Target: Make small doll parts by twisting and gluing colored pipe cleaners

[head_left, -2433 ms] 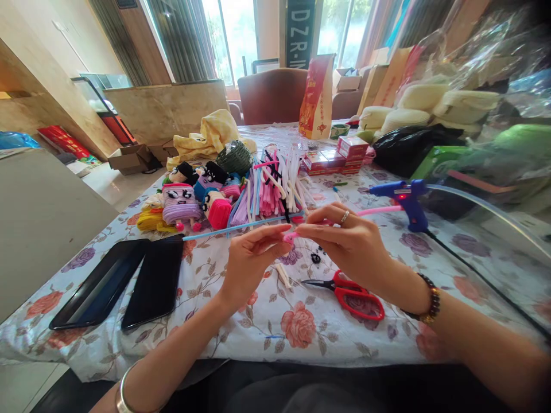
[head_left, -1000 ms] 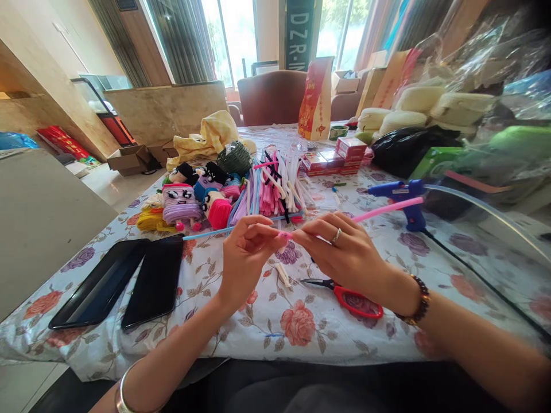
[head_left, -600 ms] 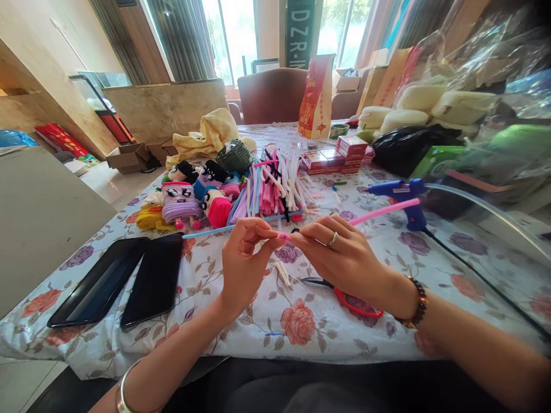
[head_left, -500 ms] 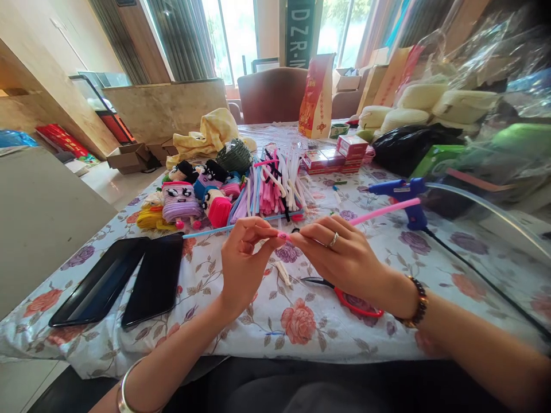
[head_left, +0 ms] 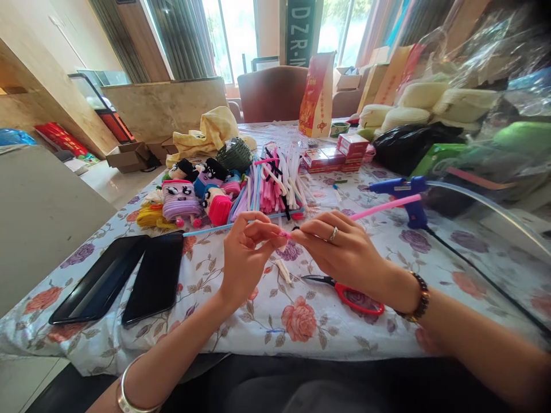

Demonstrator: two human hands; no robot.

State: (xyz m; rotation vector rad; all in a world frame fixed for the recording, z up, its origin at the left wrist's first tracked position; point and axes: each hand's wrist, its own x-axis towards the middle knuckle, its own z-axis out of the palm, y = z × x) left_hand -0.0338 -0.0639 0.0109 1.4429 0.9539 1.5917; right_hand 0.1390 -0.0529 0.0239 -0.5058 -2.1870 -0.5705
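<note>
A pink pipe cleaner (head_left: pixel 387 207) runs through my right hand (head_left: pixel 340 244), its long straight end sticking out to the upper right. Its other end shows as a small pink coil between the fingertips of both hands. My left hand (head_left: pixel 247 246) pinches that coil from the left. Under my right hand lie red-handled scissors (head_left: pixel 359 299), partly covered by it. A blue pipe cleaner (head_left: pixel 204 231) rests on the table behind my left hand. Small cream scraps (head_left: pixel 283 272) lie on the floral tablecloth (head_left: pixel 267 321) below the fingertips.
A bundle of pipe cleaners (head_left: pixel 275 183) lies beyond my hands, with several fuzzy dolls (head_left: pixel 181 201) to its left. At right stands a blue glue gun (head_left: pixel 415 201) with its cord. Two black phone-like slabs (head_left: pixel 152 281) lie at left. Red boxes (head_left: pixel 353 146) stand farther back.
My left fingers have shifted slightly around the pink coil, and its visible part is smaller. Both hands keep their grip; the pipe cleaner's long end is nearly unmoved.
</note>
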